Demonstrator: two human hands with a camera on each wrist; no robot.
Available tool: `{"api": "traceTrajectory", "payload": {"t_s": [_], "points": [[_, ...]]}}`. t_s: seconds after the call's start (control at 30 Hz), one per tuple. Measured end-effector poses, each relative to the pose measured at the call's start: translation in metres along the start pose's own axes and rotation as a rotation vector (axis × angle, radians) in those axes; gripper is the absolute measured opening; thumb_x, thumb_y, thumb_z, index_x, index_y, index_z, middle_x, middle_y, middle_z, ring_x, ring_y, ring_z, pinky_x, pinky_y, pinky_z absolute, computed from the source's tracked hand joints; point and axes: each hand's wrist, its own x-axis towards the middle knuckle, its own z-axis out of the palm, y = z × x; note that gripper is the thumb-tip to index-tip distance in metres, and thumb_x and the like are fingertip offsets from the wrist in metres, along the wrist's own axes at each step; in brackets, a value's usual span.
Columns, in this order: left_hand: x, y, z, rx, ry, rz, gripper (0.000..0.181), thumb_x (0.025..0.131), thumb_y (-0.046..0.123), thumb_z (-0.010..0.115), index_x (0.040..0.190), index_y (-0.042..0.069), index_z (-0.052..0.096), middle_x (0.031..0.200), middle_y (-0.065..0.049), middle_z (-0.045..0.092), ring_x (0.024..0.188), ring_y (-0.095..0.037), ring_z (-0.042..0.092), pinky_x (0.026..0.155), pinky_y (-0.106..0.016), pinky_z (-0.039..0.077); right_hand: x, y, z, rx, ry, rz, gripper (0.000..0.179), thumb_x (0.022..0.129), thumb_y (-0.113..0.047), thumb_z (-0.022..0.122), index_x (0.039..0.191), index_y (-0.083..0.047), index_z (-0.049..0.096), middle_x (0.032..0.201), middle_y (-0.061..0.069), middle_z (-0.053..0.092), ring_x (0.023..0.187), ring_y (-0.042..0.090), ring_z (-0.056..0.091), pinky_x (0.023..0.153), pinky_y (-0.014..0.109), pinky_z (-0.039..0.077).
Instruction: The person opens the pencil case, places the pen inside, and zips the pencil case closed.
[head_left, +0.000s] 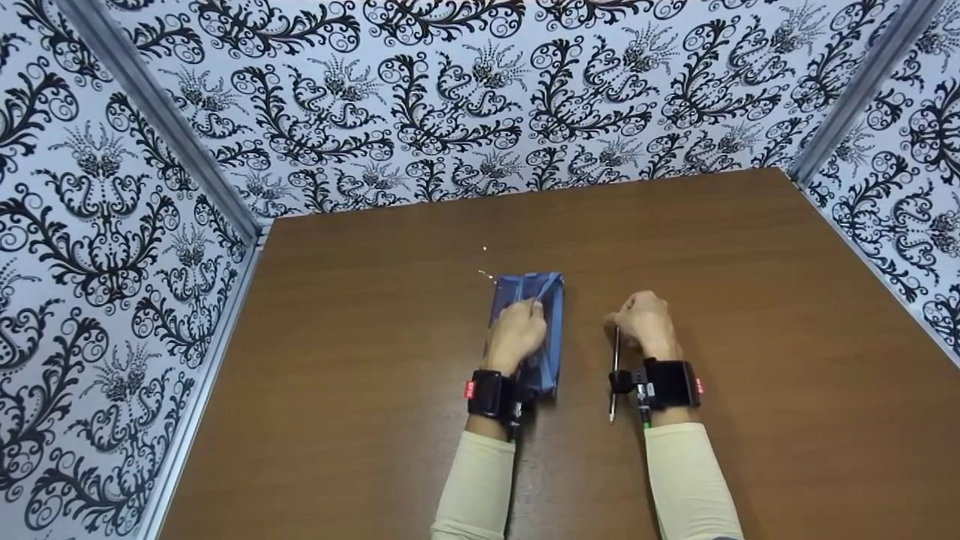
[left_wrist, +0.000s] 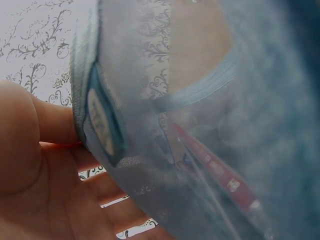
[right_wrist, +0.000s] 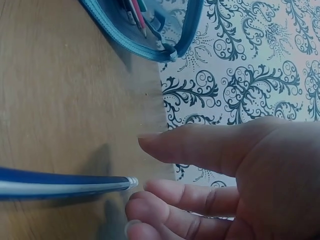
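Note:
My left hand (head_left: 516,330) grips the upper edge of a blue, see-through zip pencil case (head_left: 555,337), thumb on one side and fingers on the other. Through its side in the left wrist view shows a red pencil (left_wrist: 215,167) marked HB. The right hand (head_left: 646,322) is to the right of the case, over a slim blue-and-white striped pencil (right_wrist: 65,184). Thumb and fingers stand apart in the right wrist view, the pencil's ridged end close to the fingertips and nothing between them. In the head view its pale point faces toward my body.
Small whitish bits (head_left: 487,276) lie on the brown table (head_left: 360,315) by the case's far left corner. Black-and-white patterned panels (head_left: 465,97) enclose the back and sides. Each wrist wears a black strap with a camera (head_left: 670,384).

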Motion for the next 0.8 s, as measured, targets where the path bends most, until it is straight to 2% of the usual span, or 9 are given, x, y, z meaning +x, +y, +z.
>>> {"api": "traceTrajectory", "payload": {"t_s": [0.17,0.3,0.57,0.8], "points": [[-0.0004,0.0000,0.0007,0.011,0.016,0.007,0.043,0.105,0.030,0.037,0.134,0.010,0.063,0.126,-0.012,0.068,0.113,-0.034,0.065,0.093,-0.051,0.051,0.0032,0.0027,0.0029,0.001,-0.026,-0.007,0.020,0.085,-0.018,0.073,0.075,-0.002,0.065,0.055,-0.001,0.058,0.049,0.015,0.063,0.044,0.023,0.046],[-0.0003,-0.0002,0.0009,0.010,0.020,0.005,0.043,0.105,0.029,0.037,0.134,0.011,0.063,0.127,-0.012,0.067,0.114,-0.034,0.064,0.094,-0.052,0.051,0.0054,0.0044,0.0055,0.009,-0.037,-0.006,0.022,0.085,-0.016,0.073,0.069,-0.004,0.063,0.051,-0.003,0.055,0.048,0.014,0.062,0.043,0.022,0.047],[0.0002,-0.0006,0.0010,0.009,0.020,0.008,0.043,0.105,0.029,0.038,0.132,0.010,0.064,0.125,-0.012,0.068,0.111,-0.033,0.065,0.092,-0.052,0.051,0.0076,0.0049,0.0058,0.032,-0.039,0.015,0.017,0.085,-0.012,0.073,0.074,0.000,0.067,0.051,-0.002,0.056,0.046,0.012,0.061,0.046,0.024,0.051],[0.0002,0.0000,0.0006,0.010,0.014,-0.004,0.043,0.105,0.030,0.037,0.134,0.012,0.063,0.127,-0.012,0.067,0.111,-0.033,0.065,0.092,-0.052,0.051,0.0085,0.0055,0.0072,0.029,-0.027,0.018,0.017,0.084,-0.011,0.074,0.075,0.001,0.067,0.051,-0.002,0.056,0.046,0.012,0.062,0.045,0.023,0.051]]}}
